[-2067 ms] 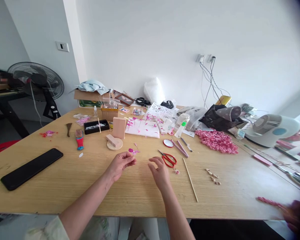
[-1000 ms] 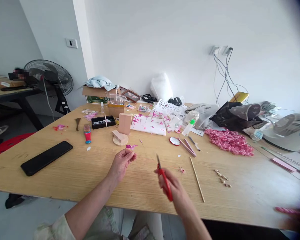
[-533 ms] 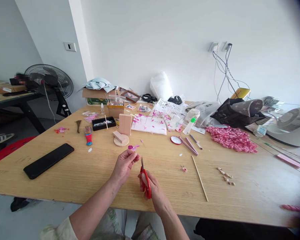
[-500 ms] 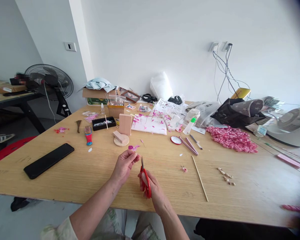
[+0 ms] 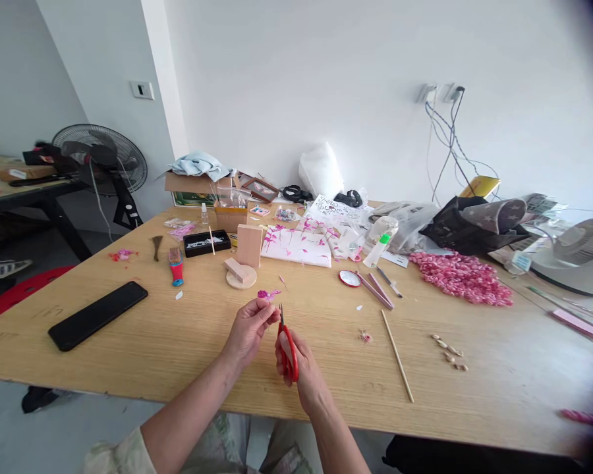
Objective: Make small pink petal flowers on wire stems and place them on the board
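Note:
Pinched between the fingertips of my left hand (image 5: 250,329) is a small magenta flower (image 5: 267,295), its petals standing out beyond the fingers. My right hand (image 5: 301,365) grips red-handled scissors (image 5: 288,352), with fingers in the loops and the blades pointing away from me. The scissor tips are right beside my left fingertips; whether they touch anything there I cannot tell. Beyond the hands a wooden block (image 5: 250,245) stands upright, next to a round wooden disc (image 5: 241,277) with a smaller block on it. A white pad (image 5: 296,253) holds several pink flower pieces on thin stems.
On the left lie a black phone (image 5: 99,315), a red-handled brush (image 5: 176,266) and a black tray (image 5: 197,247). To the right are a wooden stick (image 5: 398,355), tweezers (image 5: 378,291), a round mirror-like disc (image 5: 349,278) and a heap of pink beads (image 5: 459,280).
The scissor blades look closer together and nearer my left fingertips. The flower stays pinched in my left hand. The whole view has shifted slightly.

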`<state>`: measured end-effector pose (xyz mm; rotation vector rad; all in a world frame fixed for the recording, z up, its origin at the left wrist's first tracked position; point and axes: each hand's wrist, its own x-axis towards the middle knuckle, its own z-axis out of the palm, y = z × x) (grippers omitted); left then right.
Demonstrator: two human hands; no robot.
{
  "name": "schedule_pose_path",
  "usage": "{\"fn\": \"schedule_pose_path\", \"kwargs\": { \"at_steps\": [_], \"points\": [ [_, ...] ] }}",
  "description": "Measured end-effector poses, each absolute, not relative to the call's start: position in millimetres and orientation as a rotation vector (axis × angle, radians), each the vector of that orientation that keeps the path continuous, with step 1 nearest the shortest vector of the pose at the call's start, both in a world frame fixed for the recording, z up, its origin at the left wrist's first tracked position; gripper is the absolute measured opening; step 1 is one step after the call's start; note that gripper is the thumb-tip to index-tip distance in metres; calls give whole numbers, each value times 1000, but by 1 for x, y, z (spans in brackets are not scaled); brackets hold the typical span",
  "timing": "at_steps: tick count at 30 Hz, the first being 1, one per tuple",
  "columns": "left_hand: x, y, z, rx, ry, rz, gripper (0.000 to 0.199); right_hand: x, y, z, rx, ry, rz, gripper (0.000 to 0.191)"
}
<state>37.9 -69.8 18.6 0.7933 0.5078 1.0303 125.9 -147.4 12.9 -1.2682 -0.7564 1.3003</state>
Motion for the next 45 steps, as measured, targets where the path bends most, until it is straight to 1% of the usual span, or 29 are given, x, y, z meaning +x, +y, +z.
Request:
{"fn": "schedule_pose_path", "kwargs": {
  "at_steps": [5, 14, 22, 27, 29, 30, 31, 33, 35, 40, 45],
  "points": [
    [36, -68, 14, 765, 529, 1041, 12, 124, -146, 5, -1194, -734, 1253, 38],
    [33, -63, 11, 718, 532, 1082, 15, 125, -155, 6, -1133, -688, 1336, 39],
    [20, -37, 18, 640, 493, 1273, 13, 127, -176, 27, -1075, -1070, 1652, 41],
    [12, -28, 18, 611, 501, 1310, 14, 125, -180, 47, -1086, -1263, 1670, 40],
    [9, -27, 16, 624, 504, 1303, 14, 137, -177, 51, -1214, -1295, 1548, 34],
    [8, -27, 15, 636, 507, 1293, 14, 148, -173, 52, -1341, -1304, 1422, 30],
    [8, -28, 14, 650, 510, 1279, 13, 162, -169, 52, -1504, -1311, 1257, 25],
    [8, -30, 14, 675, 516, 1239, 13, 197, -157, 49, -1883, -1386, 818, 20],
    [10, -33, 15, 691, 519, 1194, 13, 235, -144, 46, -2326, -1493, 413, 20],
    [23, -45, 22, 723, 502, 1101, 13, 294, -113, 33, -2572, -1484, 227, 11],
    [31, -46, 25, 829, 475, 1066, 8, 307, -101, 19, -2604, -1507, 169, 17]
  ]
}}
